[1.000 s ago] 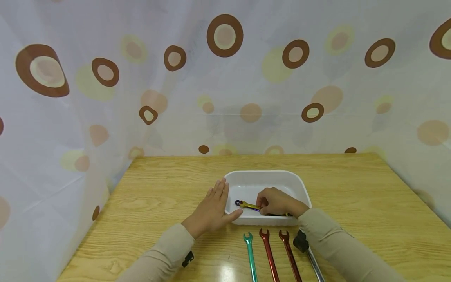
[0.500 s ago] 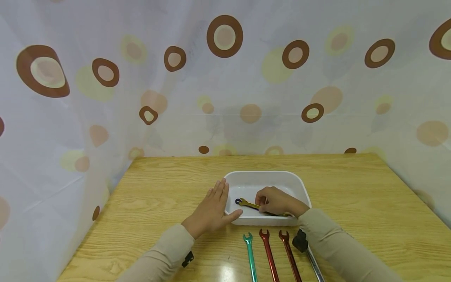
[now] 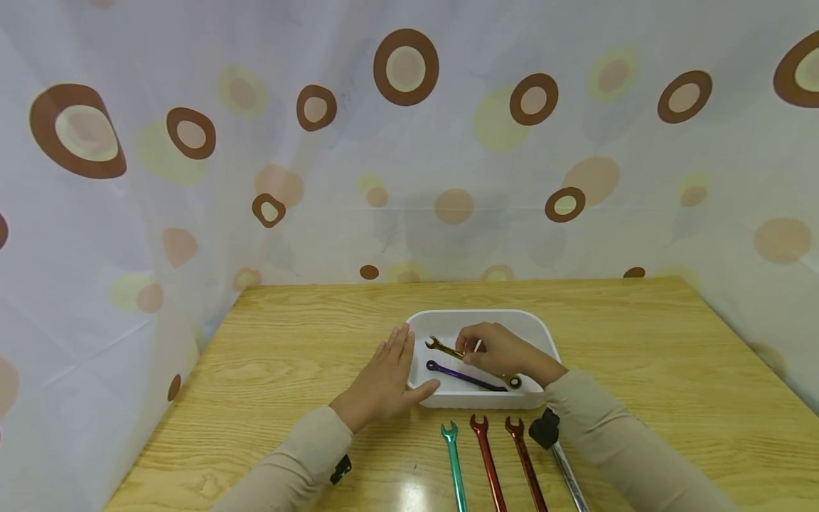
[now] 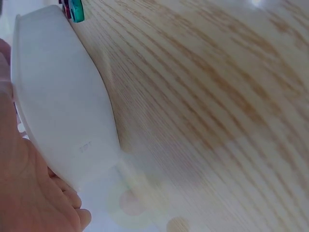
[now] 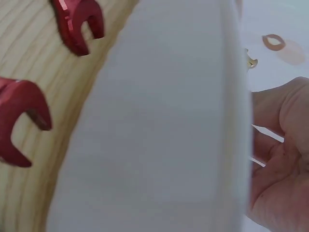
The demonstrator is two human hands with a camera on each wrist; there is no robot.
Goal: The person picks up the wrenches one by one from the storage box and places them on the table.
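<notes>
A white tray (image 3: 483, 401) stands on the table, and my left hand (image 3: 384, 377) rests with straight fingers against its left rim. Inside it, my right hand (image 3: 499, 348) pinches a gold wrench (image 3: 444, 347) near mid-length; its open jaw end points left and its ring end (image 3: 514, 382) shows below the wrist. A purple wrench (image 3: 463, 375) lies in front of it along the tray floor. In the left wrist view the palm (image 4: 34, 193) lies along the tray's outer wall (image 4: 63, 96). The tray wall (image 5: 154, 121) hides most of the right fingers in the right wrist view.
In front of the tray lie a green wrench (image 3: 454, 462), two red wrenches (image 3: 489, 462) (image 3: 527, 466) and a silver wrench (image 3: 569, 476), side by side. A black wrist device (image 3: 545, 428) overlaps the silver one. A patterned curtain (image 3: 409, 163) surrounds the wooden table (image 3: 307, 334).
My right hand has lifted the gold wrench up and back from beside the purple one, which now shows along its length. The left hand has stayed on the rim.
</notes>
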